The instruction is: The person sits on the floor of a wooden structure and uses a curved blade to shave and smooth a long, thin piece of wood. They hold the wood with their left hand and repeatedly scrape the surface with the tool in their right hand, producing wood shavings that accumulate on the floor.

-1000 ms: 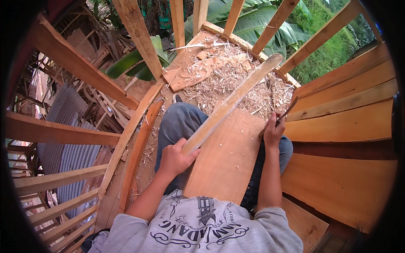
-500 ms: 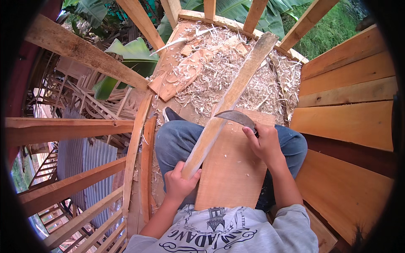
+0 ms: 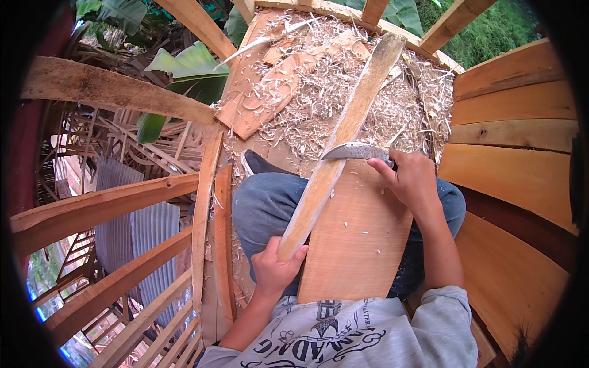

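My left hand is closed around the near end of a long wooden strip, which slants up and away to the right. My right hand grips the handle of a curved knife. Its blade lies across the strip, around the middle of its length, with the tip past the left edge. The handle is mostly hidden in my fingers. Beneath, a wide flat board rests over my lap, between my knees, with a few small shavings on it.
Curly wood shavings cover the floor ahead, around loose planks. A slatted wooden railing runs along the left and far sides. Stacked plank boards form a wall at the right. My shoe sticks out beyond the left knee.
The knife has moved a little farther along the strip, away from me, and its blade is turned more level. My left hand keeps its hold. The whole view has shifted slightly.
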Motion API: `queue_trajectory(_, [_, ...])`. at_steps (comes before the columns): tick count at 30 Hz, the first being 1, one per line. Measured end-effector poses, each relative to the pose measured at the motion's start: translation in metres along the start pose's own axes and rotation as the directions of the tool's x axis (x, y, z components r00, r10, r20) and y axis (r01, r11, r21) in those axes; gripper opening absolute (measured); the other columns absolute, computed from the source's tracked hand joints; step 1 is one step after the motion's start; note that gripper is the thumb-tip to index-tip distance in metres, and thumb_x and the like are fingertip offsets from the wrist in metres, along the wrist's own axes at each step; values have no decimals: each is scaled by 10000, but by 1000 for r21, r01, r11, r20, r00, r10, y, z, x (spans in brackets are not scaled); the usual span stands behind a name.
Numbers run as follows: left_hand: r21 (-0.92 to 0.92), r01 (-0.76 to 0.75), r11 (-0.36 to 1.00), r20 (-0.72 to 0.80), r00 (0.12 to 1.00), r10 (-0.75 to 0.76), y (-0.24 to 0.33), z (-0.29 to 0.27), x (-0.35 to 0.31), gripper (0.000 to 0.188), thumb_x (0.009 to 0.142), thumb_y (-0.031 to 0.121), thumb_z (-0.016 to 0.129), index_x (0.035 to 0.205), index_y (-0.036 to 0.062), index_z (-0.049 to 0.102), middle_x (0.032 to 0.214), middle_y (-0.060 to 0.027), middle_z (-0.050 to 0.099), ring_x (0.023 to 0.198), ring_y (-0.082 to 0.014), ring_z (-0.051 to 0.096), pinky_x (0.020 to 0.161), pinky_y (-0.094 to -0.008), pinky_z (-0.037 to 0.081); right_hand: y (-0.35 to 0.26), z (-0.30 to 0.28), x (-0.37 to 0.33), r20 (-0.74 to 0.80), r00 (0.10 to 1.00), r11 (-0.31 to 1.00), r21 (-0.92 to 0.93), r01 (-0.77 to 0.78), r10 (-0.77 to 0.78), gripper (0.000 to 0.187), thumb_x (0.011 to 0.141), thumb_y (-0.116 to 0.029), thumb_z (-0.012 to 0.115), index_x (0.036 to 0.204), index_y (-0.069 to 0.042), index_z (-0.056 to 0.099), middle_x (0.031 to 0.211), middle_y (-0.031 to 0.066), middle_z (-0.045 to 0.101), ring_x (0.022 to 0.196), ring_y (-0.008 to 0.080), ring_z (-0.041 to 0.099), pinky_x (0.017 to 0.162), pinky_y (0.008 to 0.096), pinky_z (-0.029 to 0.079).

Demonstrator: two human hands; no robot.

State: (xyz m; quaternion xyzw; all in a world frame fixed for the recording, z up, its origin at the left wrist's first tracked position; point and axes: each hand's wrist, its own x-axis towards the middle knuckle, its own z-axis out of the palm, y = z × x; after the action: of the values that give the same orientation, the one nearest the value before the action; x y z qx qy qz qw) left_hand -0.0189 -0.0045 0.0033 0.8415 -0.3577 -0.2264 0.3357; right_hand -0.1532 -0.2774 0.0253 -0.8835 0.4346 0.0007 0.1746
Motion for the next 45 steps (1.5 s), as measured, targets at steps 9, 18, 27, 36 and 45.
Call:
queue_trajectory(9, [-35,-14,999,-18,1000,13,-4,-2,-2,397,790,393,709,741,31,554,547,-120,557,513,-272,629,465,-337,446,99,-18,44,-230,875,903,173,-394,426,668,885,-591,470,676,27,616,506,178,517,532,337,553,559,439,422])
queue_trajectory(18, [13,29,1000,15,999,-29,-3,-3,2,393,785,393,716,740,35,559,567,-139,596,538,-312,638,479,-362,477,-7,-11,-21,-84,994,981,190,-51,68,561,824,-516,610,674,24,644,530,185,564,497,350,576,513,400,462])
queue_trajectory(27, [-55,71,996,36,997,-69,-2,-3,4,389,803,388,701,758,27,565,571,-138,592,551,-306,644,474,-353,474,8,4,34,-31,996,994,-62,-90,88,758,781,-715,503,603,13,620,537,182,570,537,315,611,544,413,490])
queue_trajectory(36, [-63,68,996,68,996,-63,-6,-6,5,409,782,405,714,743,28,560,560,-137,590,541,-309,640,468,-353,472,110,-32,101,-310,847,896,254,-364,432,785,833,-687,472,520,32,502,461,112,420,460,212,449,462,393,336])
queue_trajectory(45, [-123,68,990,58,996,-62,-12,-2,4,393,809,355,700,757,-6,554,562,-92,561,531,-129,584,492,-281,436,-12,0,9,67,997,997,73,-33,28,715,751,-680,574,606,17,640,521,186,568,521,329,605,523,401,486])
